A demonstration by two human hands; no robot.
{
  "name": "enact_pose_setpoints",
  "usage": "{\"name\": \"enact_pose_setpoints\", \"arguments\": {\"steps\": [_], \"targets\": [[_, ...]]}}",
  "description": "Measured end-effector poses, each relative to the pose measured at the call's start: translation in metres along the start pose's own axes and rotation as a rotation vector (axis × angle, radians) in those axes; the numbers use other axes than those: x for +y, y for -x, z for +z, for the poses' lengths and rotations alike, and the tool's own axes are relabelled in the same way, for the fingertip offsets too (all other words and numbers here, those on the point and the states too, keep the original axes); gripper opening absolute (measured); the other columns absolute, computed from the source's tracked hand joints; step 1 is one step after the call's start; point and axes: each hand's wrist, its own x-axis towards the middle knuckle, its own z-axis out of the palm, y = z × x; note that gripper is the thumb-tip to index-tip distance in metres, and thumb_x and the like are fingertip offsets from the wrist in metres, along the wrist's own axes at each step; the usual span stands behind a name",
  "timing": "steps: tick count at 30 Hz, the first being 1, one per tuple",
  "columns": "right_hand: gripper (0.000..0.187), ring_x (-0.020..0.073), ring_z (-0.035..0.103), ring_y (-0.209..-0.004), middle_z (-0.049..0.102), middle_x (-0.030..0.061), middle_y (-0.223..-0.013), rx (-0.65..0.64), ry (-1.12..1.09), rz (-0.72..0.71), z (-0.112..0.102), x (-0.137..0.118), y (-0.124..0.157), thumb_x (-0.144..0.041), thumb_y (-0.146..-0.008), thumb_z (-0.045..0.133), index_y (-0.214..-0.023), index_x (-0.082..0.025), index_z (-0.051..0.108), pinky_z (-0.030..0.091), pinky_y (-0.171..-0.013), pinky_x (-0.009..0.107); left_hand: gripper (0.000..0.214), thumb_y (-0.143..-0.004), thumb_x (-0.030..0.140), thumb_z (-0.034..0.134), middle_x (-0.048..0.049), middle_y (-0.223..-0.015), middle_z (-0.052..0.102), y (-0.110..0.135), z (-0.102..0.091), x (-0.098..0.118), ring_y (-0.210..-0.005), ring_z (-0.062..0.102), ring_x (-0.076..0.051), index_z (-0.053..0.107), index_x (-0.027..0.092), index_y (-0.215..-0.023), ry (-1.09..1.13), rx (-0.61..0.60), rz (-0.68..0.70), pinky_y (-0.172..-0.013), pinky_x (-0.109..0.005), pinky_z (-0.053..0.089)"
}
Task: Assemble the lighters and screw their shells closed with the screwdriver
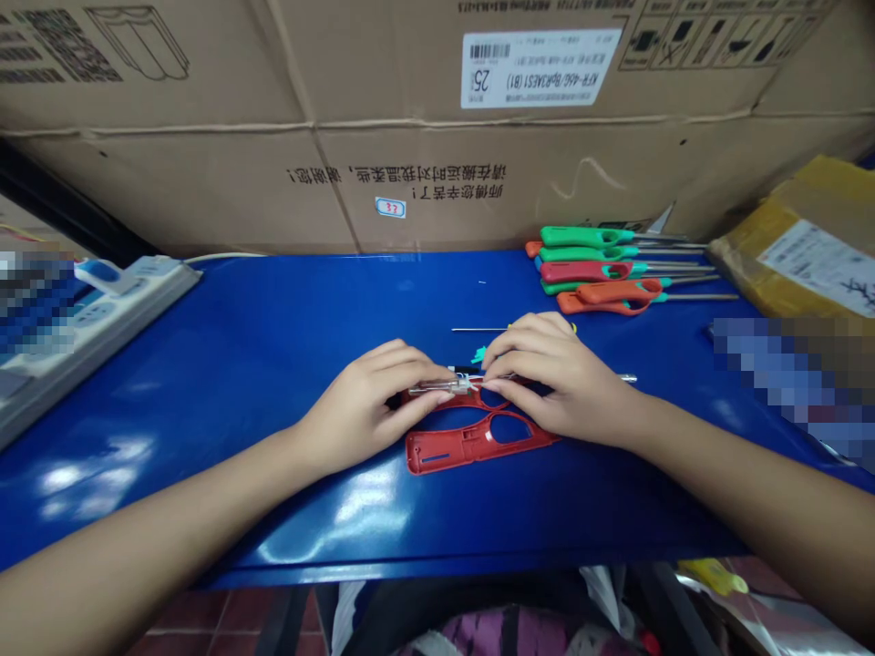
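Both my hands meet over an open red plastic lighter shell [471, 442] lying on the blue table [273, 364]. My left hand [373, 401] pinches a small clear and metal inner part [447, 385] at the shell's upper edge. My right hand [547, 374] is curled over the same part and the shell's far side, fingers pressed together. A thin metal tube [625, 377] sticks out to the right from under my right hand. A small teal piece [479, 353] shows just behind my fingers.
Several finished green and orange long-nosed lighters [602, 269] lie at the back right. A loose thin rod [478, 329] lies behind my hands. A white power strip [102, 301] sits at left, large cardboard boxes [410, 118] stand behind, and a yellow parcel [807, 237] sits at right.
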Motion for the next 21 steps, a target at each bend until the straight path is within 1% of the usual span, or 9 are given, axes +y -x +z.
{"name": "enact_pose_setpoints", "arguments": {"steps": [4,9,12,15,18,21], "targets": [[0.008,0.0192,0.058,-0.099,0.073,0.0018,-0.103,-0.033,0.019,-0.045,-0.001,0.000,0.000,-0.027,-0.098,0.063,-0.096,-0.022,0.069,0.035,-0.089,0.039,0.021,-0.095,0.021,0.068,-0.0060,-0.099,0.075,-0.001,-0.001,0.001,-0.090,0.065,-0.015,0.072,0.014,-0.114,0.034,-0.002,-0.015,-0.083,-0.028,0.052],[0.012,0.0188,0.058,-0.095,0.072,0.0025,-0.098,-0.098,0.000,-0.126,-0.003,-0.003,-0.002,-0.021,-0.100,0.055,-0.094,-0.020,0.065,0.034,-0.094,0.042,0.019,-0.095,0.018,0.067,-0.0049,-0.103,0.076,-0.004,-0.006,0.001,-0.094,0.065,-0.016,0.072,0.017,-0.113,0.058,-0.091,0.017,-0.088,-0.030,0.051],[0.012,0.0180,0.057,-0.094,0.072,0.0019,-0.096,-0.120,-0.008,-0.155,-0.006,-0.002,-0.001,-0.019,-0.100,0.053,-0.093,-0.019,0.063,0.034,-0.097,0.042,0.018,-0.095,0.020,0.067,-0.0041,-0.103,0.076,-0.005,-0.013,-0.003,-0.094,0.066,-0.016,0.073,0.019,-0.111,0.069,-0.108,-0.013,-0.088,-0.031,0.051],[0.013,0.0177,0.057,-0.092,0.072,0.0016,-0.092,-0.105,0.001,-0.129,-0.008,0.003,0.000,-0.019,-0.100,0.054,-0.091,-0.019,0.064,0.036,-0.095,0.040,0.017,-0.094,0.023,0.068,-0.0038,-0.102,0.076,-0.005,-0.019,-0.010,-0.093,0.066,-0.017,0.074,0.021,-0.110,0.053,-0.057,-0.092,-0.087,-0.031,0.052],[0.014,0.0187,0.057,-0.093,0.071,0.0028,-0.097,-0.107,0.027,-0.058,-0.007,0.007,0.001,-0.023,-0.099,0.057,-0.089,-0.020,0.066,0.036,-0.092,0.040,0.017,-0.093,0.026,0.068,-0.0038,-0.102,0.076,-0.004,-0.017,-0.015,-0.094,0.066,-0.018,0.075,0.020,-0.108,0.018,-0.046,-0.151,-0.087,-0.032,0.052],[0.010,0.0210,0.058,-0.099,0.070,0.0045,-0.107,-0.156,0.080,-0.014,-0.007,0.006,0.000,-0.028,-0.098,0.060,-0.100,-0.021,0.067,0.036,-0.092,0.040,0.022,-0.096,0.027,0.064,-0.0058,-0.105,0.075,-0.001,-0.009,-0.017,-0.097,0.065,-0.019,0.073,0.018,-0.114,-0.033,-0.074,-0.170,-0.088,-0.034,0.052]]}}
